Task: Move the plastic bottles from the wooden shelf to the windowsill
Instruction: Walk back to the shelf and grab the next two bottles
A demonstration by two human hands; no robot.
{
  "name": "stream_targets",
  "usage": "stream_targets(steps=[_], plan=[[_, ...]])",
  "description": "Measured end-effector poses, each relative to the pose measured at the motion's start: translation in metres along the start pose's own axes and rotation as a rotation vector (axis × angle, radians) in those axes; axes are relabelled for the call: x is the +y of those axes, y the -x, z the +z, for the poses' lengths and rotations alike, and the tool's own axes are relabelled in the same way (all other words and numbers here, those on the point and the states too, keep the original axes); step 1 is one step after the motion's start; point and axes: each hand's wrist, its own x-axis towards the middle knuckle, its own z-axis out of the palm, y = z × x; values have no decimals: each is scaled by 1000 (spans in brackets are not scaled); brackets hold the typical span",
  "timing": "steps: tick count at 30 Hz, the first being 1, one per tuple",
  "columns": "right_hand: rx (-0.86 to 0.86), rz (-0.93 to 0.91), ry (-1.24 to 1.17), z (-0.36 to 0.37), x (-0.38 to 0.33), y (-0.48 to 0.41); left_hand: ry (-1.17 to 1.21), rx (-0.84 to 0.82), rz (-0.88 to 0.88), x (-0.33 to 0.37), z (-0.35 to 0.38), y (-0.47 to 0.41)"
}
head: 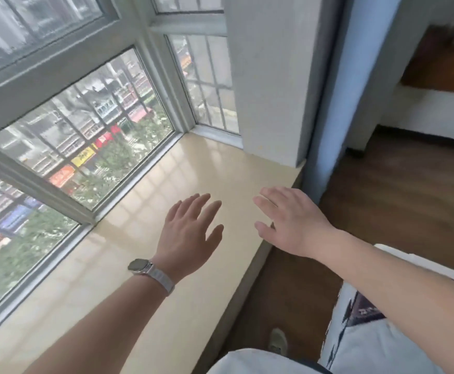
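Note:
A wide cream windowsill (182, 168) runs along the bay window, and nothing stands on the part I see. My left hand (190, 230), with a watch on its wrist, hovers palm down over the sill, fingers spread and holding nothing. My right hand (293, 222) is held out beside it over the sill's front edge, also open and holding nothing. No plastic bottle and no wooden shelf can be seen clearly; a brown wooden surface (441, 66) shows blurred at the upper right.
Window glass and grey frames (85, 147) border the sill on the left and far side. A white wall pillar (271, 90) stands on the sill's far right end. Brown wooden floor (398, 201) lies to the right. A patterned white cloth (369, 341) sits at lower right.

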Motion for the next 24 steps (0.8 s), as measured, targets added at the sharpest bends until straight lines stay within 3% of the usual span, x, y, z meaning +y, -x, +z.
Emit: stream_targets(steps=[14, 24], plan=[[243, 537, -29, -36, 135, 85, 35, -1, 501, 128, 36, -172], [253, 812, 61, -45, 217, 73, 123, -7, 761, 184, 85, -301]])
